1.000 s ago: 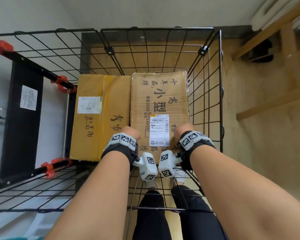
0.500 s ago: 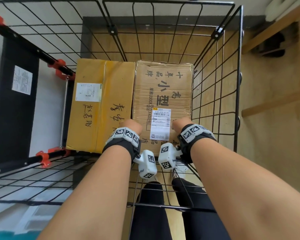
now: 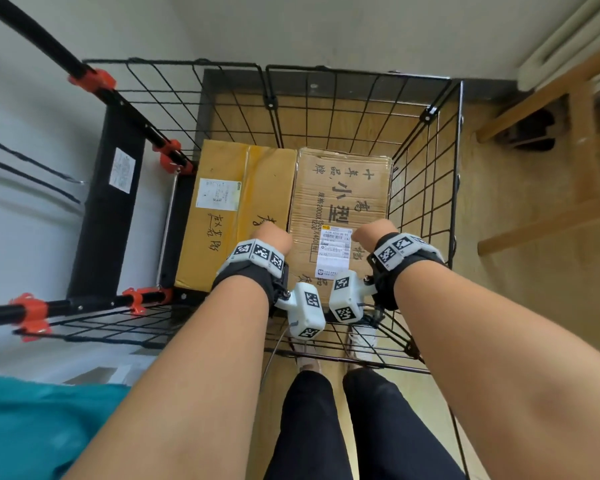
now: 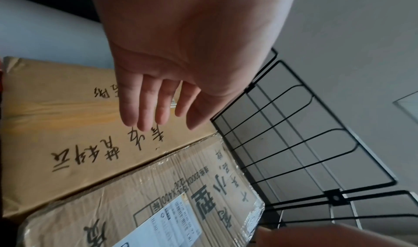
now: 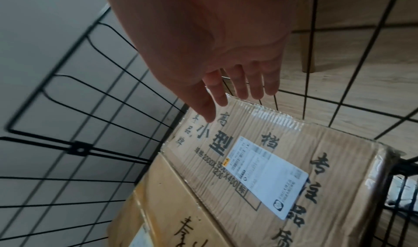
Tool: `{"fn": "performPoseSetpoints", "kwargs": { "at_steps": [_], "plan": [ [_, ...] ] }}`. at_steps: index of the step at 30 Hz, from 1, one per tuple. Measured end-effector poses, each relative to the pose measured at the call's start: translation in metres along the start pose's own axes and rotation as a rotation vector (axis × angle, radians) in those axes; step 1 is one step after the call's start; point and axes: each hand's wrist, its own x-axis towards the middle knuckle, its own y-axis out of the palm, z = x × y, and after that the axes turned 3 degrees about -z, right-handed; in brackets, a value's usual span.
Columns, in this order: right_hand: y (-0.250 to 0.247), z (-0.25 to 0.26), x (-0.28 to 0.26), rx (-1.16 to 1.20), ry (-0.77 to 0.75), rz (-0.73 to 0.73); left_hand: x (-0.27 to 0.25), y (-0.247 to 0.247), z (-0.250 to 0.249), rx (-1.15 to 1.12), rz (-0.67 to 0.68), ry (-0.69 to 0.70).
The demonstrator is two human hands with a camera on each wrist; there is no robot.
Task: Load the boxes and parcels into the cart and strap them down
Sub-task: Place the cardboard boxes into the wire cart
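Note:
Two cardboard boxes lie side by side on the floor of the black wire cart [image 3: 426, 188]. The yellow box [image 3: 236, 209] with handwritten characters is on the left. The brown corrugated box [image 3: 340, 202] with printed characters and a white shipping label [image 3: 333, 251] is on the right. My left hand [image 3: 269, 235] hovers above the yellow box [image 4: 74, 118], fingers [image 4: 144, 106] straight and holding nothing. My right hand [image 3: 371, 232] hovers over the brown box [image 5: 282, 161], fingers [image 5: 239, 84] straight and empty. No strap shows in any view.
The cart's black frame [image 3: 118, 216] with orange clips [image 3: 168, 155] stands on the left against a white wall. Wooden furniture legs [image 3: 541, 95] rise on the right over a wood floor. My legs in dark trousers [image 3: 343, 427] stand just behind the cart's near wire edge.
Both hands have lifted off the brown box and now hover open above the boxes. The head view has pulled back and tilted, so the cart sits lower in the picture.

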Motion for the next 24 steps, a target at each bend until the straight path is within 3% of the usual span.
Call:
{"fn": "performPoseSetpoints", "kwargs": {
  "at_steps": [5, 9, 17, 24],
  "plan": [
    [-0.022, 0.015, -0.007, -0.268, -0.058, -0.037, -0.045, -0.036, 0.001, 0.011, -0.065, 0.022],
    [-0.053, 0.033, -0.095, -0.217, -0.163, -0.069, -0.082, -0.05, 0.008, -0.069, -0.15, 0.024],
    [-0.06, 0.02, -0.153, -0.269, -0.379, -0.16, -0.162, -0.041, 0.019, -0.266, -0.307, -0.062],
    [-0.055, 0.009, -0.227, -0.173, -0.554, -0.133, -0.249, -0.019, 0.039, -0.349, -0.456, -0.098]
  ]
}}
